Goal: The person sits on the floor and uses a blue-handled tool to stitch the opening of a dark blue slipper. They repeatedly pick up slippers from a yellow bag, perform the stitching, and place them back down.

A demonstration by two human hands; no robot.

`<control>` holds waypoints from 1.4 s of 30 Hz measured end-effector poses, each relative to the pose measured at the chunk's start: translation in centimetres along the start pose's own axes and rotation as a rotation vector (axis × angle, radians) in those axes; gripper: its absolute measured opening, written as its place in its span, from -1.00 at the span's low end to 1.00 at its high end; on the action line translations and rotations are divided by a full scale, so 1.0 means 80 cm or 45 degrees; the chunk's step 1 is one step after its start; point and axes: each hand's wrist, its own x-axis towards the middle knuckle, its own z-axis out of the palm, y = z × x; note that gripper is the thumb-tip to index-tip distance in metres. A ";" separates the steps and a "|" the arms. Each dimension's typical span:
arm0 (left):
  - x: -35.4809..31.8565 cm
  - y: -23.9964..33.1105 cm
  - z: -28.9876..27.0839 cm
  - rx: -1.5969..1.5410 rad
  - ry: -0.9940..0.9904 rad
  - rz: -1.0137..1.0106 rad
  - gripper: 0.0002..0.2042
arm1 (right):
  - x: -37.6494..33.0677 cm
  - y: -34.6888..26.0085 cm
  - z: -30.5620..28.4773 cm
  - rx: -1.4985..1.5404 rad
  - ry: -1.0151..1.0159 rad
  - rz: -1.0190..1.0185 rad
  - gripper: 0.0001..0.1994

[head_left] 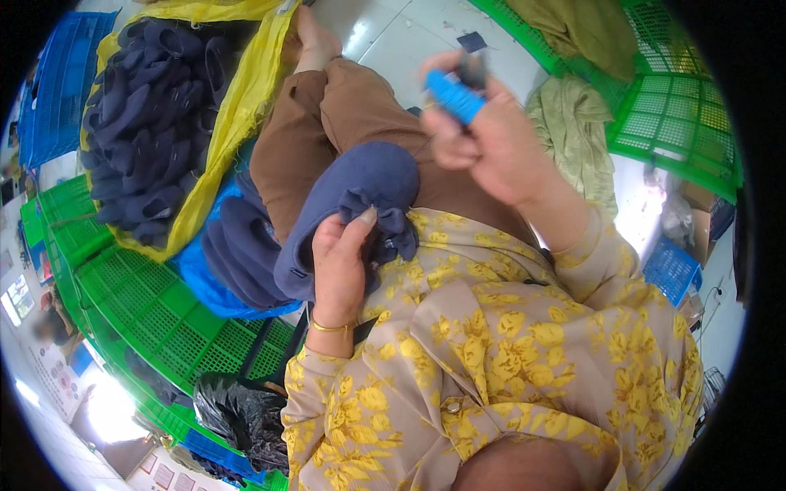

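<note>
A navy-blue felt hat (332, 204) rests on my lap, with a gathered bow of the same colour (389, 229) on its side. My left hand (344, 250) is closed on the hat at the bow, the thumb pressed on the fabric. Raised to the right, clear of the hat, my right hand (491, 135) is curled and partly smeared by motion. A bright blue wrap or band (454, 96) shows at its fingers, beside a small dark piece (472, 69). What exactly the fingers hold is not clear.
Many navy hats (151, 123) fill a yellow sack (237, 139) at upper left. More hats (237, 254) lie stacked on blue plastic beside my lap. Green crates (164, 286) stand left, others (679, 114) upper right with olive cloth. A black bag (241, 409) sits lower left.
</note>
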 end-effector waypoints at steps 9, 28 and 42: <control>0.002 0.000 -0.009 0.151 0.016 -0.076 -0.95 | -0.013 -0.088 -0.083 -0.118 0.072 -0.351 -0.84; 0.011 -0.017 -0.036 -0.060 -0.169 -0.067 -0.86 | -0.041 0.070 -0.027 -1.471 -0.393 -0.249 -0.70; -0.004 -0.011 -0.014 0.278 -0.014 0.025 -0.95 | -0.033 0.063 -0.009 -1.878 -0.481 -0.200 -0.89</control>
